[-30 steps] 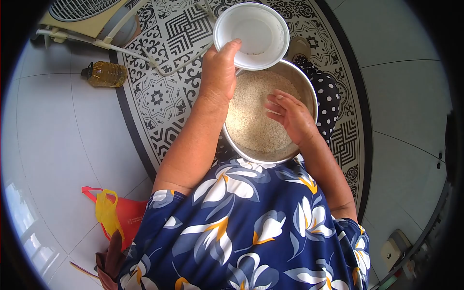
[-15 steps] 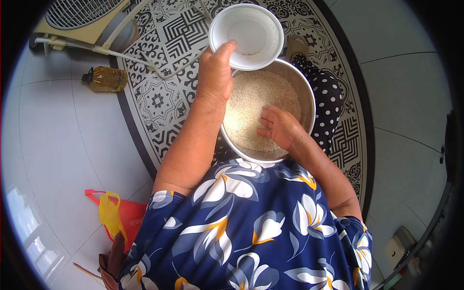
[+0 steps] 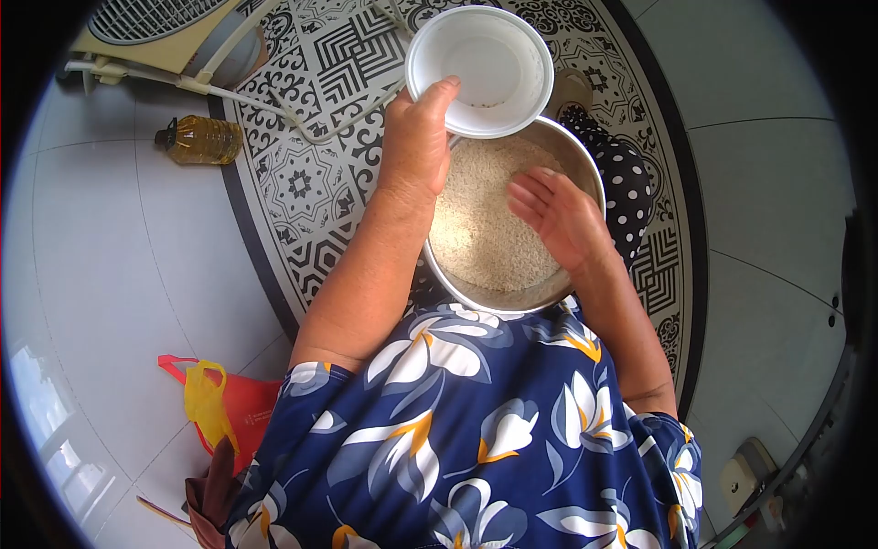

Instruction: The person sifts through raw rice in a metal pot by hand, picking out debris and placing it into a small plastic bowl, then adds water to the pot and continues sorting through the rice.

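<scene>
A white plastic bowl (image 3: 485,64) is gripped at its near left rim by my left hand (image 3: 418,137), thumb lying over the edge. The bowl has a few small specks inside and overlaps the far edge of a round metal pot (image 3: 583,169). Pale rice grains (image 3: 485,220) fill much of the pot, with a bright patch of light on their left side. Above the right part of the rice is my right hand (image 3: 569,220), fingers stretched out with nothing in them. The pot sits close in front of the flowered shirt (image 3: 476,403).
A bottle of yellow oil (image 3: 203,140) lies on the tiles at the left. Behind it stands a beige appliance (image 3: 155,27) on a white tubular frame. Red and yellow bags (image 3: 208,398) are at the lower left. A leg in polka-dot cloth (image 3: 629,188) flanks the pot.
My right hand has lifted from the rice surface and moved up and to the right, its fingers straightening. The bowl and pot appear slightly further right in view.
</scene>
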Available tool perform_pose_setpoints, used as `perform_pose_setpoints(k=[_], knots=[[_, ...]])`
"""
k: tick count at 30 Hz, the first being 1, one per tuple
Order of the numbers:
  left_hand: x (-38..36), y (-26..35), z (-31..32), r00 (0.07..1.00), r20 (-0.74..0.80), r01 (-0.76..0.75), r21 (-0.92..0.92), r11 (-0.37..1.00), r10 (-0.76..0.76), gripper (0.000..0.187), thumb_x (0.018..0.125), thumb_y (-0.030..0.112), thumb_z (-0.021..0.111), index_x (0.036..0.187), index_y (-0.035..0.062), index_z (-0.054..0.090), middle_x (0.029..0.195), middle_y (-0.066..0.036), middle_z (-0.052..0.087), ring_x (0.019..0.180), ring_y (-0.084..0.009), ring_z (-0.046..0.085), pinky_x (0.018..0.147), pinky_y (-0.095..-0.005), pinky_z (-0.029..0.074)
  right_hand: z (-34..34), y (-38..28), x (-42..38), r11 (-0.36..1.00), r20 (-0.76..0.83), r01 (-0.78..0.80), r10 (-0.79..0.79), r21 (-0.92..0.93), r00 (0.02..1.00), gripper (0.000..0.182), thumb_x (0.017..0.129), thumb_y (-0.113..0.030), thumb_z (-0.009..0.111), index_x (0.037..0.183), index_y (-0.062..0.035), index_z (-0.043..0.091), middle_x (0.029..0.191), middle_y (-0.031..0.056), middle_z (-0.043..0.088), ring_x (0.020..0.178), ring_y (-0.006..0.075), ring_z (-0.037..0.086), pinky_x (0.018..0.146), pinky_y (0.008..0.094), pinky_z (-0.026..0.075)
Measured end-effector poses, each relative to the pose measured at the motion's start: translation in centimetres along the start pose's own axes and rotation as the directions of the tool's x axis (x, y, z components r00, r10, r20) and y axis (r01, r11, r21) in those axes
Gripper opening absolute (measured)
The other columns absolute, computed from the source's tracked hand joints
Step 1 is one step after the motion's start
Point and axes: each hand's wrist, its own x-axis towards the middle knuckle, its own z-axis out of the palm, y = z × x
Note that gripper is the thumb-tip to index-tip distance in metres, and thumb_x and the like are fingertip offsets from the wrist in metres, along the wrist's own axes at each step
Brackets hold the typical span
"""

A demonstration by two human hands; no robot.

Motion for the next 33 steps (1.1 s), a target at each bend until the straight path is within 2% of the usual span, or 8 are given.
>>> perform_pose_setpoints(k=[4, 11, 18, 20, 23, 26, 29, 33], knots=[[0.0, -0.1, -0.1, 1.000, 0.007, 0.012, -0.014, 1.000, -0.012, 0.042, 0.082, 0.015, 0.052, 0.117, -0.0088, 0.046, 0.109, -0.019, 0.053, 0.104, -0.0230, 0.053, 0.093, -0.0358, 0.040, -1.7, 0.6, -1.6, 0.986, -0.127, -0.025, 0.004, -0.164, 0.992, 0.055, 0.089, -0.026, 0.052, 0.129, 0.0067, 0.035, 0.124, 0.0172, 0.044, 0.115, 0.0260, 0.045, 0.095, 0.0370, 0.040], [0.0, -0.1, 0.1, 1.000, -0.011, 0.005, -0.007, 1.000, -0.005, 0.043, 0.082, 0.015, 0.052, 0.117, -0.0096, 0.045, 0.108, -0.020, 0.054, 0.103, -0.0232, 0.054, 0.093, -0.0360, 0.041, -0.9, 3.1, -2.5, 0.917, -0.036, -0.080, 0.072, -0.390, 0.997, 0.059, 0.087, -0.027, 0.053, 0.133, 0.0042, 0.033, 0.129, 0.0150, 0.043, 0.119, 0.0254, 0.041, 0.102, 0.0371, 0.032], [-0.1, 0.0, 0.1, 1.000, -0.023, 0.004, 0.000, 1.000, -0.004, 0.043, 0.082, 0.015, 0.053, 0.117, -0.0101, 0.044, 0.108, -0.020, 0.054, 0.102, -0.0239, 0.054, 0.092, -0.0360, 0.042, 0.0, 3.5, -2.7, 0.908, -0.055, -0.341, 0.338, -0.245, 0.940, 0.051, 0.087, -0.029, 0.053, 0.126, 0.0023, 0.041, 0.130, 0.0163, 0.041, 0.120, 0.0293, 0.038, 0.098, 0.0403, 0.033], [-0.1, 0.1, 0.3, 1.000, -0.014, 0.007, 0.001, 1.000, -0.007, 0.043, 0.082, 0.015, 0.053, 0.117, -0.0102, 0.044, 0.108, -0.020, 0.054, 0.102, -0.0240, 0.055, 0.092, -0.0361, 0.042, 0.2, 4.5, -2.2, 0.881, -0.022, -0.411, 0.418, -0.232, 0.908, 0.043, 0.087, -0.033, 0.052, 0.117, -0.0032, 0.044, 0.114, 0.0127, 0.047, 0.101, 0.0242, 0.045, 0.092, 0.0396, 0.038], [0.0, 0.2, 0.3, 1.000, -0.020, 0.023, 0.014, 1.000, -0.022, 0.043, 0.082, 0.014, 0.053, 0.117, -0.0100, 0.044, 0.108, -0.020, 0.054, 0.102, -0.0237, 0.055, 0.091, -0.0361, 0.043, 1.5, 5.1, -1.0, 0.856, -0.028, -0.498, 0.499, -0.136, 0.866, 0.030, 0.087, -0.030, 0.052, 0.105, -0.0065, 0.047, 0.105, 0.0099, 0.048, 0.093, 0.0228, 0.048, 0.091, 0.0397, 0.041], [-0.1, 0.1, 0.1, 1.000, -0.009, 0.003, -0.001, 1.000, -0.003, 0.042, 0.083, 0.014, 0.052, 0.117, -0.0094, 0.045, 0.108, -0.020, 0.054, 0.102, -0.0235, 0.055, 0.091, -0.0361, 0.043, 2.3, 4.3, -1.0, 0.921, 0.214, -0.384, 0.363, 0.065, 0.907, 0.026, 0.087, -0.029, 0.053, 0.098, -0.0059, 0.047, 0.103, 0.0094, 0.049, 0.093, 0.0235, 0.051, 0.093, 0.0392, 0.043], [-0.3, 0.1, -0.1, 1.000, -0.024, 0.003, -0.007, 1.000, -0.003, 0.042, 0.083, 0.014, 0.052, 0.117, -0.0088, 0.045, 0.108, -0.019, 0.054, 0.102, -0.0232, 0.055, 0.091, -0.0359, 0.043, 2.5, 3.2, -0.2, 0.923, 0.276, -0.298, 0.228, 0.244, 0.934, 0.026, 0.090, -0.026, 0.046, 0.101, -0.0031, 0.043, 0.108, 0.0105, 0.050, 0.095, 0.0196, 0.053, 0.091, 0.0418, 0.045], [-0.2, 0.0, 0.0, 1.000, -0.025, -0.001, 0.000, 1.000, 0.001, 0.042, 0.083, 0.015, 0.052, 0.117, -0.0086, 0.046, 0.109, -0.019, 0.054, 0.103, -0.0230, 0.055, 0.091, -0.0358, 0.043, 2.0, 0.8, -0.9, 0.965, 0.191, -0.110, 0.065, 0.237, 0.979, 0.037, 0.092, -0.026, 0.043, 0.114, 0.0029, 0.040, 0.115, 0.0164, 0.047, 0.110, 0.0271, 0.049, 0.097, 0.0417, 0.041]])
